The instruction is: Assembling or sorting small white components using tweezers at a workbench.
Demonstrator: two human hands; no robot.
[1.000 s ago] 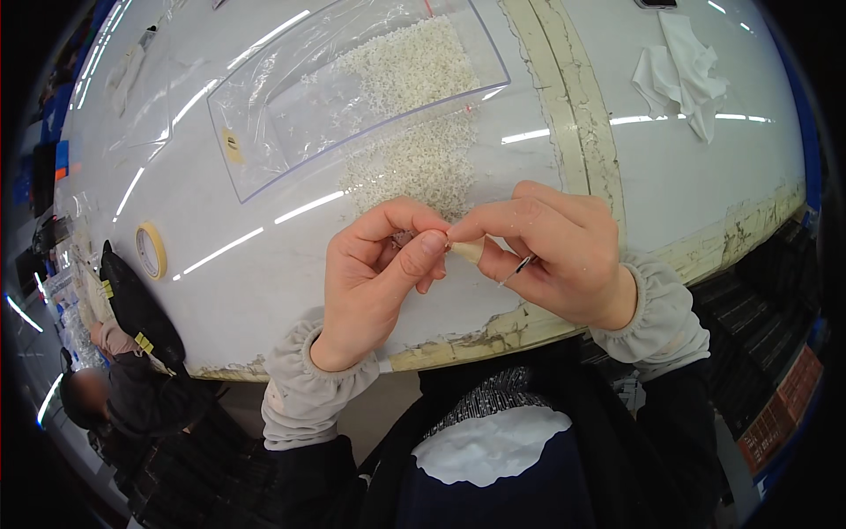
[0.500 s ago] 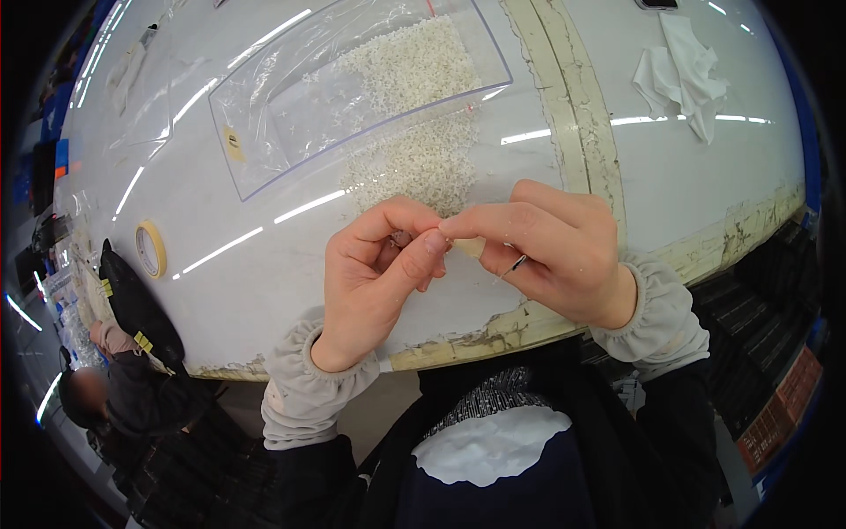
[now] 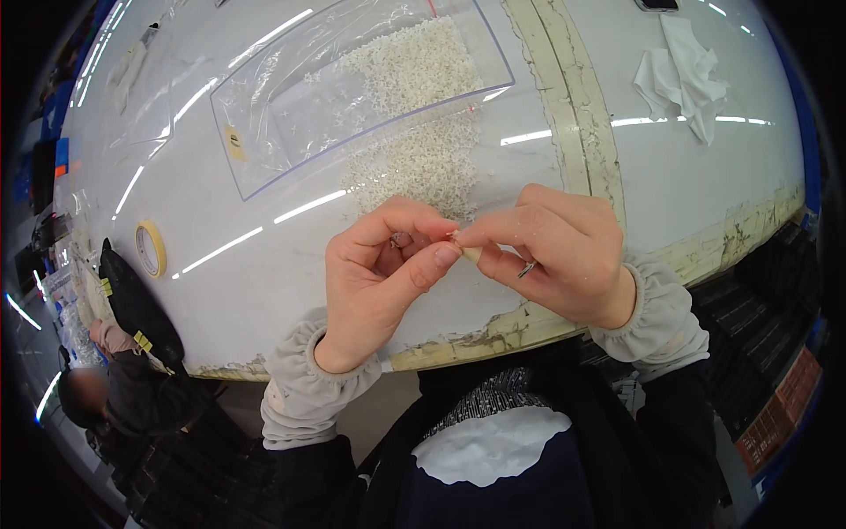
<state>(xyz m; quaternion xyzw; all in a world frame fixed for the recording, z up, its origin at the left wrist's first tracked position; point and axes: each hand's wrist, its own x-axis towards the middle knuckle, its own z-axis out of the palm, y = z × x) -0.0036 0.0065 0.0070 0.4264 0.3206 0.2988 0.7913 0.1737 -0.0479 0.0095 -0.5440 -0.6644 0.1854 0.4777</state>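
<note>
My left hand (image 3: 374, 273) is closed in a pinch, thumb against forefinger, over the table's near edge. Small pale bits (image 3: 401, 240) show within its curled fingers. My right hand (image 3: 560, 251) meets it fingertip to fingertip, also pinched. Whatever lies between the tips is too small to name. A pale yellow covering (image 3: 473, 254) sits on a right fingertip, apparently the thumb. A short silvery metal piece (image 3: 527, 268) shows at the right fingers; its kind is unclear. Just beyond the hands spreads a heap of tiny whitish parts (image 3: 414, 172), running onto a clear blue-edged plastic sheet or bag (image 3: 308, 115).
The white table (image 3: 291, 291) has worn yellowish tape (image 3: 577, 106) along its edge and across it. A yellow tape roll (image 3: 151, 249) and a black bag (image 3: 137, 304) are at left, near another person (image 3: 150, 392). A white cloth (image 3: 679, 75) lies far right.
Both hands have shifted slightly to the right at the fingertips. The right fingers have turned a little, moving the silvery piece slightly right. The heap and sheet look unchanged.
</note>
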